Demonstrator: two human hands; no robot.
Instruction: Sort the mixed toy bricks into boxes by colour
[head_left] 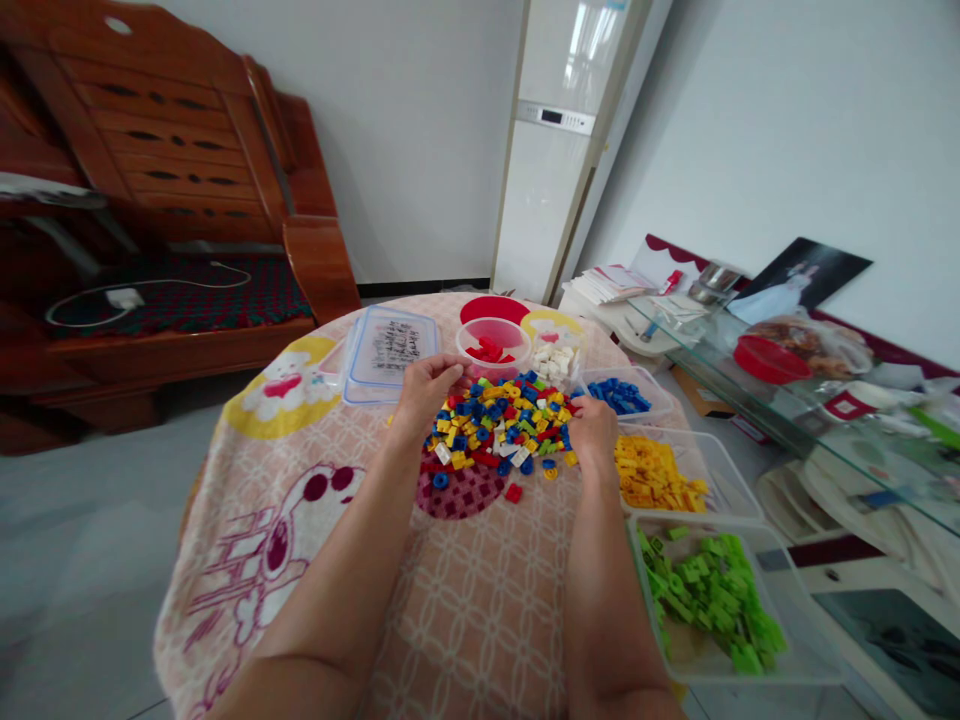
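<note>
A mixed pile of toy building bricks [499, 425] in red, yellow, blue, white and green lies on the round table. My left hand [433, 385] is at the pile's left edge, just in front of a clear pinkish bowl [461, 355] with red bricks [489, 350] in it. Its thumb and fingers are drawn together; what they hold, if anything, is too small to make out. At the pile's right edge is my right hand [594, 430], fingers curled in at the bricks beside a clear tray of blue bricks [619, 395]. Whatever is between those fingers is hidden.
White bricks [555, 362] lie behind the pile. Right of my forearm stand clear boxes with yellow bricks [656, 475] and green bricks [712, 595]. A lidded plastic box [391, 350] sits back left. A cluttered glass shelf [795, 420] runs along the right; a wooden bench [165, 200] stands left.
</note>
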